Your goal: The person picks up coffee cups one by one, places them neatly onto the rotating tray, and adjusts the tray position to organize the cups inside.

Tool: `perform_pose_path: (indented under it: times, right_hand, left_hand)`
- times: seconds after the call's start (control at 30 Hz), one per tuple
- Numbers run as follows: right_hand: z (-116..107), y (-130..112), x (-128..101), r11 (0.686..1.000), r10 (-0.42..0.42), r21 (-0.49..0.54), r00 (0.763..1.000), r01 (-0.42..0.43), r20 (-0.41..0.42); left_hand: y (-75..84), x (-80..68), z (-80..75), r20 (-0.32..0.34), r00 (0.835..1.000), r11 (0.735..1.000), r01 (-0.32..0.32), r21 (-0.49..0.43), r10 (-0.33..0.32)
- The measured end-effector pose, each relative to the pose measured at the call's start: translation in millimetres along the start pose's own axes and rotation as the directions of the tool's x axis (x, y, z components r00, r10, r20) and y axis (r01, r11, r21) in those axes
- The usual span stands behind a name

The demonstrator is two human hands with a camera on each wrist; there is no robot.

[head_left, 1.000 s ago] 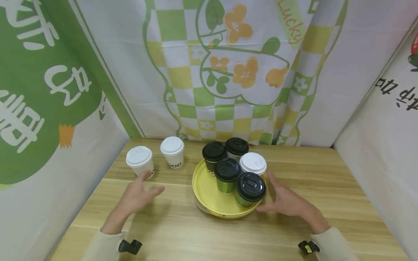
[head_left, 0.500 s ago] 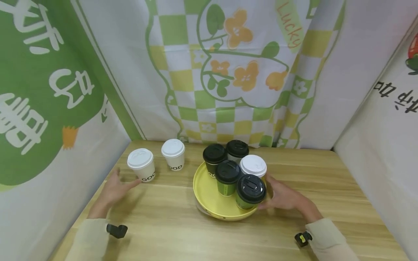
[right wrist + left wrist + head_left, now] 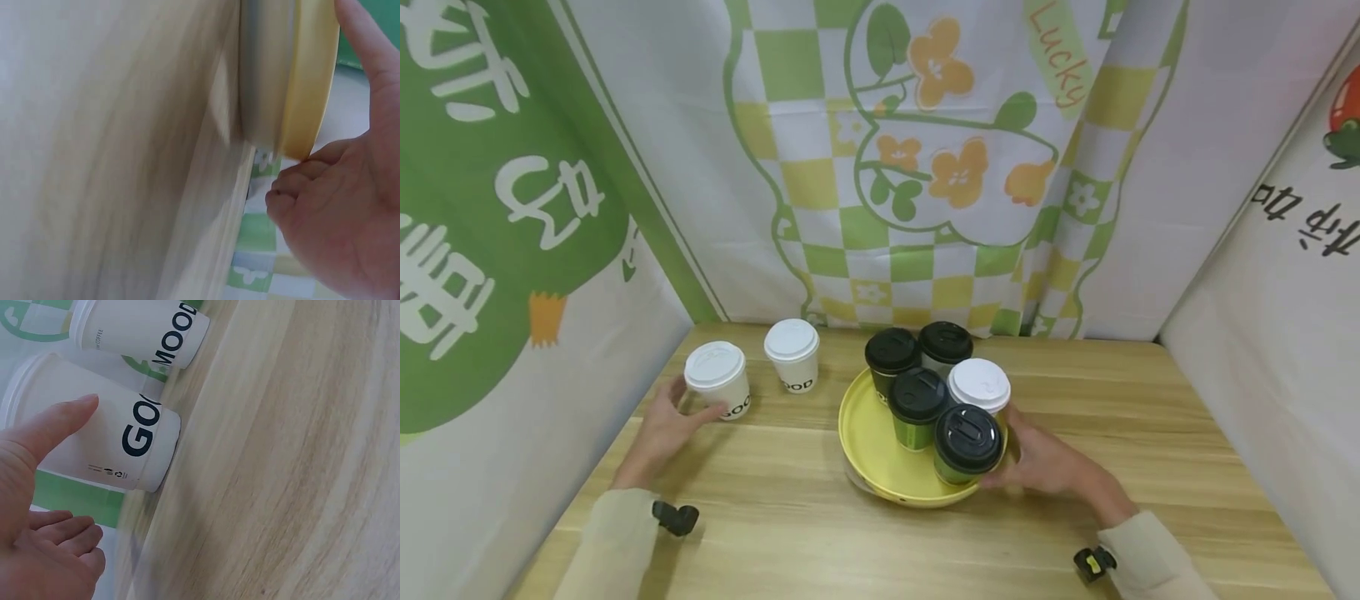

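Your left hand (image 3: pixel 664 427) is spread around the white-lidded cup (image 3: pixel 718 379) at 10 o'clock on the bench (image 3: pixel 775 500); wrap low, below the lid. Your right hand (image 3: pixel 1047 463) curls on the yellow tray (image 3: pixel 868 442) rim; hold it steady.

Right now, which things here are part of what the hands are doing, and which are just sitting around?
In use: left hand at near white cup; right hand on yellow tray of five cups.
Idle: far white cup, table, printed backdrop.
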State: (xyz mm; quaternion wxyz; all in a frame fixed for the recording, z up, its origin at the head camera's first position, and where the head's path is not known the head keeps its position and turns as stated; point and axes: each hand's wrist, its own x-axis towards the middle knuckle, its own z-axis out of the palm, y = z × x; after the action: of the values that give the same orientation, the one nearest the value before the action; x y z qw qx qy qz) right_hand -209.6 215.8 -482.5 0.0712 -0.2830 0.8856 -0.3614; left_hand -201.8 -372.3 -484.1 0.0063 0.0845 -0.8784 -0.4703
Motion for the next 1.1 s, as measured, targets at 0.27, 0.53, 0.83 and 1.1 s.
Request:
perform_pose_path:
  times: [0.27,0.53,0.83,1.1]
  right_hand:
    - [12,-13,-6,1.0,-0.01,0.027,0.998,0.012,-0.064]
    - [25,-27,-14,0.997,0.003,0.075,0.991,0.007,-0.131]
    - [27,-33,-19,1.0,-0.003,0.029,0.989,0.007,-0.146]
    - [5,-23,-19,1.0,0.002,-0.02,0.999,-0.003,-0.053]
  left_hand:
    - [2.3,4.1,5.4,-0.028,0.996,0.993,-0.087,-0.076,0.085]
    - [3.8,7.8,14.1,-0.055,0.99,0.983,-0.134,-0.122,0.128]
    - [4.2,7.9,18.2,-0.099,0.983,0.976,-0.166,-0.14,0.153]
    - [26.0,-12.6,15.8,-0.097,0.989,0.987,-0.121,-0.104,0.111]
